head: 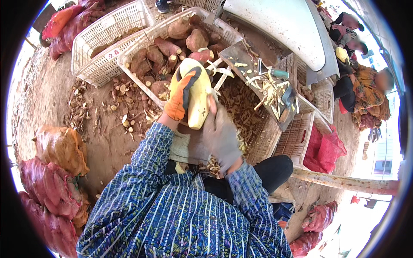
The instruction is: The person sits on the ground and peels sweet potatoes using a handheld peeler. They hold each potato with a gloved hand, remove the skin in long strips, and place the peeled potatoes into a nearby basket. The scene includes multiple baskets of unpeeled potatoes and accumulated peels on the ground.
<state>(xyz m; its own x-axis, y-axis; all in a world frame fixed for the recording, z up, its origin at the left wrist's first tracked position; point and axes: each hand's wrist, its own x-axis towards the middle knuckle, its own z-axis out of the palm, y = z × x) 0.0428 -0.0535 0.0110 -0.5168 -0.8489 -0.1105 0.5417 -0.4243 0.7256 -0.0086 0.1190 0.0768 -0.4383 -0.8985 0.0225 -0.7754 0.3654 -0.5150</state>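
Note:
A large, mostly peeled sweet potato (pixel 198 93), pale yellow with a few dark spots, is held upright over my lap. My left hand (pixel 182 93), in an orange glove with a dark palm, grips its upper left side, the thumb across the front. My right hand (pixel 222 135), in a grey glove, is blurred by motion close to the root's lower right side. Whether it holds anything is hidden by the blur. Just beyond my hands, a white plastic crate (pixel 142 87) holds several unpeeled reddish sweet potatoes (pixel 196 40). Peel strips (pixel 226 71) hang at the crate's near edge.
A board (pixel 232 53) at the right carries peelings, a green-handled tool (pixel 279 74) and a dark-blue object (pixel 288 96). Peel scraps (pixel 245 109) fill the space below. Full mesh sacks (pixel 50 190) stand left. Another crate (pixel 111 42) is far left. Co-workers (pixel 367 84) sit far right.

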